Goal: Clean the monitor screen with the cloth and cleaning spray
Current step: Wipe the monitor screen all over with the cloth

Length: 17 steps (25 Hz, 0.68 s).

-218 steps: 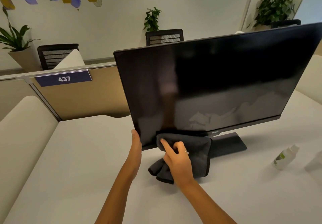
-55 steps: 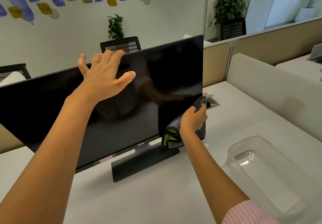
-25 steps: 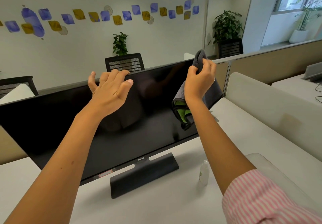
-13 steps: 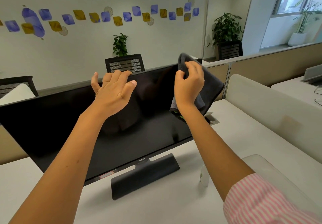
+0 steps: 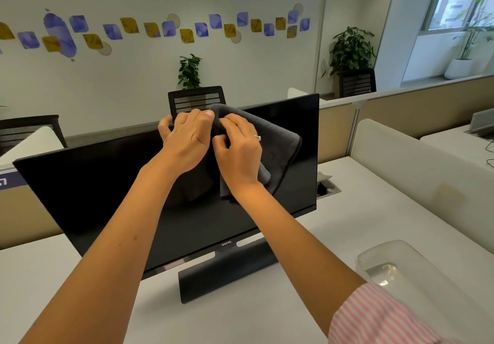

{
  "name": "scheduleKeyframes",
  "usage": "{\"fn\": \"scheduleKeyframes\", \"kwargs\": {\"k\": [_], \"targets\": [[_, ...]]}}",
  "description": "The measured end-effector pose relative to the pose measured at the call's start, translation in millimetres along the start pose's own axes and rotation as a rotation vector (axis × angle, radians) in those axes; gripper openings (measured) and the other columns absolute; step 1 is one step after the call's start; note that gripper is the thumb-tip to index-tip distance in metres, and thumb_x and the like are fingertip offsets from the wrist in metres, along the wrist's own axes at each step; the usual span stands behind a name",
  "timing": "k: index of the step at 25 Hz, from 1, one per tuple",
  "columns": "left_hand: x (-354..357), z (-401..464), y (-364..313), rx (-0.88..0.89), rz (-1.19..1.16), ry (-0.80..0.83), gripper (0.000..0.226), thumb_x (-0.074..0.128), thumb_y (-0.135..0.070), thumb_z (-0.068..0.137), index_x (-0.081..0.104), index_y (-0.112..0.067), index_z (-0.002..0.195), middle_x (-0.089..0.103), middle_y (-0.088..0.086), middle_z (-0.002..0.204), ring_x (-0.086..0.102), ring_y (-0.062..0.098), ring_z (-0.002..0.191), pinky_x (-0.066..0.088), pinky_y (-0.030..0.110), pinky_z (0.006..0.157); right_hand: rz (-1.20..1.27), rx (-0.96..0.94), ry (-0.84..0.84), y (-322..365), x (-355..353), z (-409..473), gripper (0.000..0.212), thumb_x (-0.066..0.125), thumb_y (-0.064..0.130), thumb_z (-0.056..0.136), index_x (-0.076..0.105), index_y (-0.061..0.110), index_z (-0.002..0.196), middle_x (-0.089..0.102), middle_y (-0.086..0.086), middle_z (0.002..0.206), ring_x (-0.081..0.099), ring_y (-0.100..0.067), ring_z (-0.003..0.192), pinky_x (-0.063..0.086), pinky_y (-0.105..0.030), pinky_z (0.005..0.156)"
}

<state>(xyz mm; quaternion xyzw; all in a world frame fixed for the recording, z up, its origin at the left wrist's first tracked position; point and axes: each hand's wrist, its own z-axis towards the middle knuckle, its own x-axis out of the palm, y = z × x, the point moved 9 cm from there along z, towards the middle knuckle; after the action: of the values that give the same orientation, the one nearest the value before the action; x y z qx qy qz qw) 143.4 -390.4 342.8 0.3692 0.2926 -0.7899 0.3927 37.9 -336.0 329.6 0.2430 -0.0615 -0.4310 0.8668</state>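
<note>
One white table [image 5: 267,317] carries one black BenQ monitor [image 5: 93,188], which stands on its dark base [image 5: 224,274] and is the largest thing before me. Right of the monitor lies one clear plastic tray [image 5: 417,271], and a cable hatch [image 5: 327,188] sits just past the monitor's right edge. One grey cloth [image 5: 275,143] hangs against the upper right part of the screen. My two hands meet at the monitor's top edge: my left hand [image 5: 187,140] curls over that edge and pinches the cloth's corner, and my right hand [image 5: 238,151], wearing one ring [image 5: 257,137], grips the cloth with bent fingers. My forearms hide the middle of the screen.
</note>
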Motion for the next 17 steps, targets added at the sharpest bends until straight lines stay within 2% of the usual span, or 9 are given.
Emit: {"fn": "scheduleKeyframes", "kwargs": {"k": [2, 5, 8, 11, 15, 17], "targets": [[-2, 1, -1, 0.03, 0.045, 0.003, 0.035, 0.021, -0.017, 0.097, 0.043, -0.014, 0.124, 0.051, 0.009, 0.114, 0.038, 0.027, 0.119, 0.011, 0.042, 0.105, -0.005, 0.017, 0.012, 0, 0, 1, 0.024, 0.063, -0.005, 0.078, 0.069, -0.004, 0.101, 0.069, -0.018, 0.105, 0.064, -0.03, 0.1, 0.054, -0.034, 0.086], [-3, 3, -1, 0.019, 0.031, 0.061, 0.039, 0.015, -0.024, 0.096, 0.046, -0.022, 0.119, 0.049, 0.001, 0.106, 0.041, 0.023, 0.112, 0.018, 0.04, 0.098, -0.014, 0.034, 0.038, 0, 2, 2, 0.023, 0.06, -0.004, 0.08, 0.068, -0.004, 0.102, 0.067, -0.018, 0.107, 0.061, -0.029, 0.101, 0.054, -0.038, 0.086], [-20, -12, 21, -0.045, 0.062, 0.038, 0.055, 0.007, -0.033, 0.092, 0.043, -0.027, 0.133, 0.053, 0.0, 0.118, 0.041, 0.021, 0.117, 0.015, 0.041, 0.103, -0.029, 0.045, 0.043, 1, 5, -1, 0.024, 0.059, -0.003, 0.082, 0.066, -0.004, 0.105, 0.065, -0.018, 0.109, 0.059, -0.029, 0.101, 0.054, -0.039, 0.086], [-52, -49, 71, -0.127, 0.097, -0.059, 0.063, 0.002, -0.036, 0.089, 0.046, -0.025, 0.132, 0.055, 0.001, 0.121, 0.041, 0.019, 0.119, 0.01, 0.042, 0.109, -0.025, 0.079, 0.032, 0, 8, -4, 0.026, 0.058, -0.002, 0.084, 0.064, -0.003, 0.109, 0.062, -0.016, 0.112, 0.057, -0.028, 0.103, 0.054, -0.041, 0.086], [-95, -113, 151, -0.247, 0.158, -0.26, 0.052, 0.011, -0.031, 0.092, 0.046, -0.02, 0.128, 0.05, 0.007, 0.128, 0.036, 0.023, 0.123, 0.016, 0.044, 0.11, -0.023, 0.108, -0.012, 5, 10, -7, 0.026, 0.057, -0.001, 0.083, 0.065, 0.0, 0.108, 0.062, -0.015, 0.111, 0.056, -0.027, 0.103, 0.053, -0.039, 0.087], [-102, -135, 180, -0.282, 0.035, -0.32, 0.052, 0.014, -0.031, 0.091, 0.043, -0.015, 0.13, 0.043, 0.01, 0.134, 0.033, 0.024, 0.126, 0.02, 0.045, 0.11, -0.028, 0.139, -0.027, 10, 12, -10, 0.027, 0.057, 0.001, 0.084, 0.064, 0.0, 0.11, 0.061, -0.014, 0.112, 0.056, -0.026, 0.105, 0.051, -0.037, 0.09]]}}
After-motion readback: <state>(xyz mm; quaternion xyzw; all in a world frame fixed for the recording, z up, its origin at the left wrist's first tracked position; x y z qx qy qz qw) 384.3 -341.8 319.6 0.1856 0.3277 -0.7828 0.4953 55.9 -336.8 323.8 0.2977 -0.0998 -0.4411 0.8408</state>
